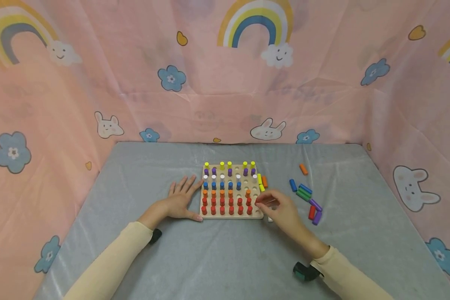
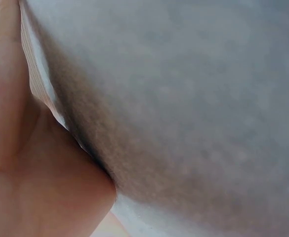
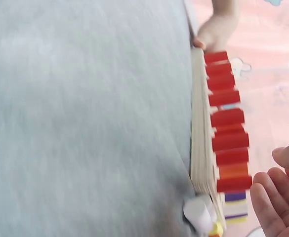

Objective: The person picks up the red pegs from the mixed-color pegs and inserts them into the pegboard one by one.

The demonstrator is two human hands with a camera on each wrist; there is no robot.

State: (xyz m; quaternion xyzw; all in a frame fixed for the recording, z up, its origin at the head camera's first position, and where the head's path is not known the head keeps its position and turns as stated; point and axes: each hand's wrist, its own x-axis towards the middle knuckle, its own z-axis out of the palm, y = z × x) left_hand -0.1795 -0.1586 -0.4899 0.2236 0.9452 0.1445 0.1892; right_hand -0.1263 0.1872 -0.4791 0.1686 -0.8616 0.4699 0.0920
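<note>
The wooden pegboard (image 1: 253, 217) carries rows of coloured pegs, with red pegs (image 1: 231, 210) in the two nearest rows. My left hand (image 1: 180, 203) lies spread on the table along its left side, thumb at the front corner. In the left wrist view that palm (image 2: 40, 197) sits close against the board's edge. My right hand (image 1: 282, 211) is over the board's right end, its fingertips at the top of a red peg. In the right wrist view this red peg (image 3: 234, 183) stands on the board, the fingertips (image 3: 261, 195) right at its top and the thumb apart from it.
Loose pegs in blue, green, purple and red lie right of the board, among them a green peg (image 1: 304, 194). One orange peg (image 1: 303, 168) lies farther back. Yellow pegs (image 1: 260, 180) and white pegs (image 3: 198, 215) lie close by the board's right side. A patterned cloth (image 1: 225, 108) hangs behind the table.
</note>
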